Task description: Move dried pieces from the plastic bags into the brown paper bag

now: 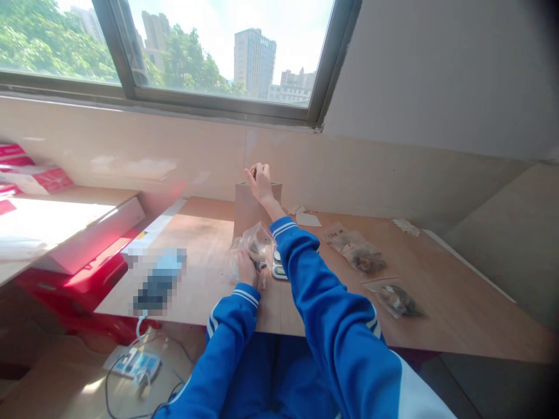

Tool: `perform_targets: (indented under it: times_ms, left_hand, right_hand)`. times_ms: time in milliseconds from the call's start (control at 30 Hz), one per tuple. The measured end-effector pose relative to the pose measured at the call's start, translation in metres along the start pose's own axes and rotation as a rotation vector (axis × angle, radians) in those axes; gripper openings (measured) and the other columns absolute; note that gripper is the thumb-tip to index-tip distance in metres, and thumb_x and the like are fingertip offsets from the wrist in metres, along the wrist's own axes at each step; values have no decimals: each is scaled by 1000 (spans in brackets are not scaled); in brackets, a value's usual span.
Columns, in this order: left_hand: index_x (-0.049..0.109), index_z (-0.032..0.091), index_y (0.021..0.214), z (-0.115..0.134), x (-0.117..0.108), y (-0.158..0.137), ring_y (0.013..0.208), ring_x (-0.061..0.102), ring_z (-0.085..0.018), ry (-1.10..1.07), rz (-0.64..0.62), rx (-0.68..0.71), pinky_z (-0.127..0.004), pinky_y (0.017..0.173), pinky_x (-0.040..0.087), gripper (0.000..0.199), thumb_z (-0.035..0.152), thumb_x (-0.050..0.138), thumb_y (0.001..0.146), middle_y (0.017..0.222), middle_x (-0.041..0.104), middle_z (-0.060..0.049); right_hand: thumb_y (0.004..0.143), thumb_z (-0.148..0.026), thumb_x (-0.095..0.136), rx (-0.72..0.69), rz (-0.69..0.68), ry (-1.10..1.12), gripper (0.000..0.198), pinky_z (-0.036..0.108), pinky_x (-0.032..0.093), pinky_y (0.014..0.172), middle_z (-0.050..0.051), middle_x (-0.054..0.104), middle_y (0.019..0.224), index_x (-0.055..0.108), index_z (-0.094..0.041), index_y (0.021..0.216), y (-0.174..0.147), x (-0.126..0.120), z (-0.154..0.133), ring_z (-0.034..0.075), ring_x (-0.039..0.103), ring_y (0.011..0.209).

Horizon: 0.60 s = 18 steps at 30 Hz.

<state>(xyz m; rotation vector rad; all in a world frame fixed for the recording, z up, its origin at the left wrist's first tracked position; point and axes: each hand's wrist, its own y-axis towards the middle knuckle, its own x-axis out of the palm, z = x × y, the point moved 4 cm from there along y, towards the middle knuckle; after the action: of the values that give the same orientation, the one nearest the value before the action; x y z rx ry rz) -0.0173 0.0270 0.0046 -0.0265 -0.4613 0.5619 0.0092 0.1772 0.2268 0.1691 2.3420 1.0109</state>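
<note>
Nearest, a person's lap in blue trousers; two arms in blue sleeves with white stripes reach forward. At lower left, below the table's edge, lies a power strip (138,364) with cables. On the brown table (198,233), a pixelated patch (159,282) covers something at left, a white cable running down from it.

The hands are well apart. The left hand (247,269), low and central, touches a clear plastic bag (258,234) with small dark pieces visible in or against it; how firmly it grips, I cannot tell. Just right of that bag, a silvery device (279,272) is partly hidden by the right sleeve. Further right, a zip bag (399,299) of brownish contents lies flat, with more zip bags (364,256) beyond it.

Behind the clear bag stands an upright tan paper bag (248,206). The right hand (261,177) is raised at its top, fingers curled toward the thumb; a small brown patch shows there, too small to identify. White paper (308,219) lies near the pale wall (371,169). Above, a window (209,58) shows trees and tall buildings.
</note>
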Motion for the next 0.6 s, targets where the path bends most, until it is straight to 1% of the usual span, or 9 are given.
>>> perform_targets:
  times_ms: [67,100,233,300,367,467,500,533,600]
  left_hand:
    - [39,21,70,5,0,-3,62,49,-13,-2,71,31,-27,58,42,30,46,47,87,65,46,2]
    - [40,21,70,7,0,-4,63,49,-13,0,82,41,-27,58,42,30,45,47,87,66,46,2]
    - [39,21,67,10,-1,-5,62,47,-12,21,110,62,-26,59,42,28,38,49,87,64,43,3]
    - [39,21,67,10,-2,-4,61,46,-11,29,116,60,-26,59,41,28,37,49,88,64,41,4]
    - [38,21,67,9,-1,-4,59,44,-11,33,118,51,-26,57,40,28,36,48,88,63,39,4]
    - [35,22,68,7,1,-5,59,44,-11,30,98,31,-27,57,41,28,37,42,91,63,38,4]
    - [34,23,68,6,2,-5,59,44,-12,29,81,21,-27,57,41,28,37,40,92,63,38,4]
    - [32,23,69,6,2,-5,59,44,-12,31,61,11,-28,56,41,28,37,37,93,63,37,4]
    - [30,24,69,5,3,-4,59,43,-12,41,-6,-8,-29,56,40,28,37,32,94,63,34,4]
  right_hand:
    - [94,-28,47,14,41,-108,12,36,40,88,10,47,105,49,-17,89,-1,7,3,20,47,96]
    - [95,-27,46,11,33,-153,12,38,40,89,12,46,108,50,-16,92,-4,11,4,21,46,98]
    - [96,-25,44,-97,-135,-241,12,44,38,91,13,47,109,52,-16,94,-16,23,7,23,46,101]
    - [96,-25,45,-143,-186,-246,12,44,38,92,12,48,107,53,-17,93,-19,23,5,23,46,101]
    - [96,-27,45,-150,-147,-243,13,42,38,91,11,49,107,53,-17,94,-15,18,2,22,46,100]
    - [97,-29,42,-120,-6,-255,18,39,40,90,12,48,109,53,-16,98,-2,9,-1,22,46,99]
    - [98,-30,41,-108,23,-262,19,39,40,89,13,48,110,53,-15,99,3,7,-1,22,46,99]
    - [98,-30,41,-95,34,-269,19,40,40,89,14,47,111,53,-15,100,7,7,0,23,46,100]
    - [97,-29,43,-70,11,-283,19,42,40,89,15,47,113,53,-14,101,13,9,4,24,45,102]
